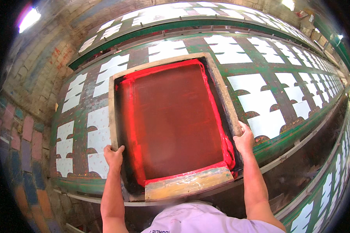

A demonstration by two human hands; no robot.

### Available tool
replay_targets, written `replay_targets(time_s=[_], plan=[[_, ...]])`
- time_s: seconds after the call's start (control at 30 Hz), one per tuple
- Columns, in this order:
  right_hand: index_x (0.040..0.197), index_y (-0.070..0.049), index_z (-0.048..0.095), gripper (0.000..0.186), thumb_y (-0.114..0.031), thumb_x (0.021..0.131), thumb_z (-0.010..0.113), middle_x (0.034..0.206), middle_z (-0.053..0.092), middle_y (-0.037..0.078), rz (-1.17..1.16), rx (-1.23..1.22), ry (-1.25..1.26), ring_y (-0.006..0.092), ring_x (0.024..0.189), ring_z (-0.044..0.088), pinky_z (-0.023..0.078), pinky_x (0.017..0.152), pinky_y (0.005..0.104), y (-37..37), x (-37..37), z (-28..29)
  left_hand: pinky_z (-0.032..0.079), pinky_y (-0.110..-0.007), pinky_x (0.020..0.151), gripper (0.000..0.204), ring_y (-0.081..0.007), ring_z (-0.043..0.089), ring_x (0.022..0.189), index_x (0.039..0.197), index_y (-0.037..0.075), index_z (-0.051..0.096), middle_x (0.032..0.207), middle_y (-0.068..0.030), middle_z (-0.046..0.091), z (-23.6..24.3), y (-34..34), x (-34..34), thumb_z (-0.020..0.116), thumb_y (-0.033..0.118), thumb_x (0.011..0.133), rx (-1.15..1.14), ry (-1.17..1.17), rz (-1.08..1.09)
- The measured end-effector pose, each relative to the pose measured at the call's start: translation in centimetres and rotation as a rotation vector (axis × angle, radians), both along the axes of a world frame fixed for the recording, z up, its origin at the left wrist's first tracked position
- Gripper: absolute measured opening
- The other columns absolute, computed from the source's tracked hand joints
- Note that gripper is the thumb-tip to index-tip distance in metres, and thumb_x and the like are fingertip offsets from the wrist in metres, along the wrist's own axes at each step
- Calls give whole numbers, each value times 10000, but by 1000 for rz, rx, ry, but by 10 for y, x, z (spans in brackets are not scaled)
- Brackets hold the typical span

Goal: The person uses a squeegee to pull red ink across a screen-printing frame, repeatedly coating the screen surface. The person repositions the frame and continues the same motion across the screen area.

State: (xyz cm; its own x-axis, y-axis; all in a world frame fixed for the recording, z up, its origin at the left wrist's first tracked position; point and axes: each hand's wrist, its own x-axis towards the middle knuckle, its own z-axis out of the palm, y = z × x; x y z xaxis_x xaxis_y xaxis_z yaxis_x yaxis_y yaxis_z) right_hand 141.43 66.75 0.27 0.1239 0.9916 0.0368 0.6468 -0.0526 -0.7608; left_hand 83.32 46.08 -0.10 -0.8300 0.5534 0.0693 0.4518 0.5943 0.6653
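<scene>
A large wooden screen-printing frame is held level in front of me, over the near side of a long green table. Its dark red mesh is bordered by thick wet red ink, heaviest at the right and near right corner. Across the near end lies a yellowish, ink-smeared strip. My left hand grips the left side rail, thumb on top. On the right rail, my right hand is closed round the wood. Whether the frame touches the table cannot be made out.
White cut fabric pieces lie in rows along the table; those at the left carry a faint print. Behind runs another table with a green rail. More pieces lie on a table at lower right. A block wall stands left.
</scene>
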Motion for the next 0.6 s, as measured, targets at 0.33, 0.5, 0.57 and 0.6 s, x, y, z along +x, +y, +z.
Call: replay_targets(time_s=[0.33,0.5,0.57,0.6], plan=[[1515,-49,682,676,23,855,808,1455,703,213,165,105,-137,422,1348,676,538,1177,500,1,39,5,556,-507,950,571,-408,701,1045,1061,-86,717,1147,-245,715,1,15,40,995,326,782,-58,78,21],[1464,-95,717,562,-225,930,834,1573,589,251,592,372,-453,448,1421,581,460,1202,594,-79,7,42,564,-520,959,593,-434,706,1063,1076,-53,756,1122,-257,732,-9,17,37,982,403,772,-111,115,-27],[1326,-144,797,478,-265,871,886,1384,725,197,940,306,-105,427,1289,685,532,1126,567,-122,-15,53,568,-520,962,614,-439,708,1063,1092,-47,755,1128,-261,734,-14,17,37,979,423,767,-153,133,-27],[1304,-160,813,488,-292,845,911,1332,766,163,1143,147,-140,393,1246,720,560,1091,538,-145,-24,59,569,-524,967,617,-442,706,1076,1097,-42,750,1138,-259,731,-15,17,37,974,430,770,-147,115,-14]])
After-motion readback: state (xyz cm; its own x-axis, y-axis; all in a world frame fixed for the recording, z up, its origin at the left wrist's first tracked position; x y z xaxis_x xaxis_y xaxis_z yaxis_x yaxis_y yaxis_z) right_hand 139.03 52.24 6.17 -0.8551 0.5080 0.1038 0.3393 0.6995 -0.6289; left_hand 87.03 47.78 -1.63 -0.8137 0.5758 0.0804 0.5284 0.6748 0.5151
